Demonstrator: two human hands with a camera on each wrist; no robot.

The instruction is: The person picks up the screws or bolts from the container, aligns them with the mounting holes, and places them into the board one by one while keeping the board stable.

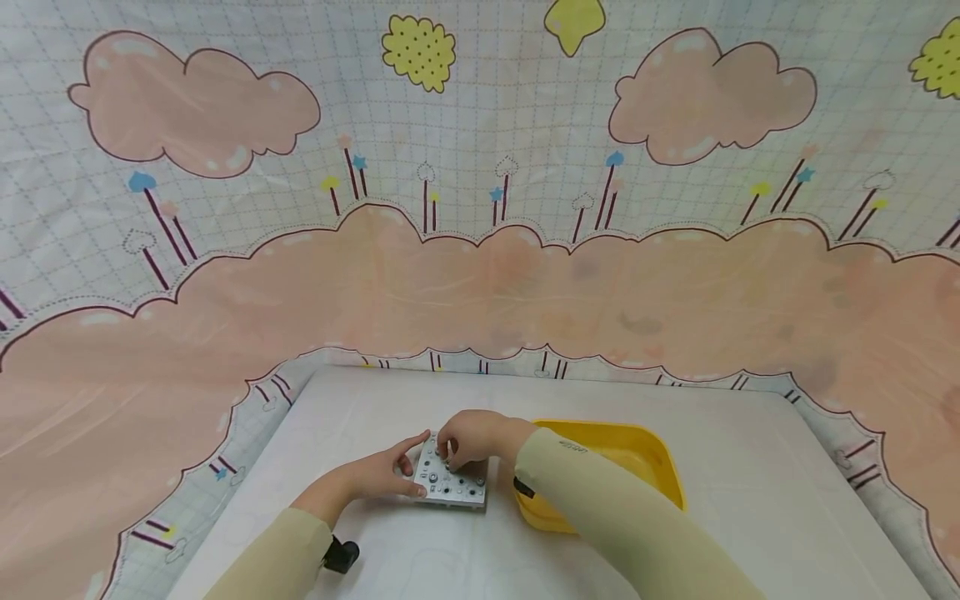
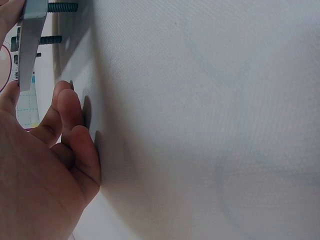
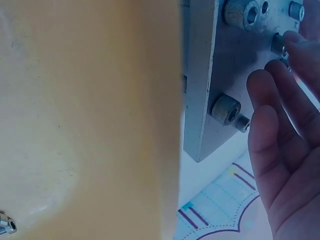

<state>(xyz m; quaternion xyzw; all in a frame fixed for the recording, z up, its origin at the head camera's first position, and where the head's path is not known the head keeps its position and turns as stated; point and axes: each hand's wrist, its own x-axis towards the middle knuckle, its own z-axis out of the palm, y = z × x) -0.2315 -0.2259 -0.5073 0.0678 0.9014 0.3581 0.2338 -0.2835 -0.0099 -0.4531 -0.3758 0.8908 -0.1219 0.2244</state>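
Note:
A silver metal plate (image 1: 453, 492) studded with several socket-head screws lies on the white table in the head view. My left hand (image 1: 378, 475) holds it at the left side, thumb at the near corner and index finger at the far one. In the left wrist view, threaded screw ends (image 2: 62, 7) stick out below the plate, and the other fingers curl near the cloth. Over the plate's top, my right hand (image 1: 476, 437) pinches a small socket-head screw (image 3: 278, 45) with thumb and fingertips. Larger screw heads (image 3: 226, 109) stand beside it.
Right of the plate is a yellow tray (image 1: 670, 467), partly under the right forearm. A small metal screw (image 3: 7, 224) lies in it. A patterned cloth (image 1: 480, 292) rises behind the white table (image 1: 735, 500).

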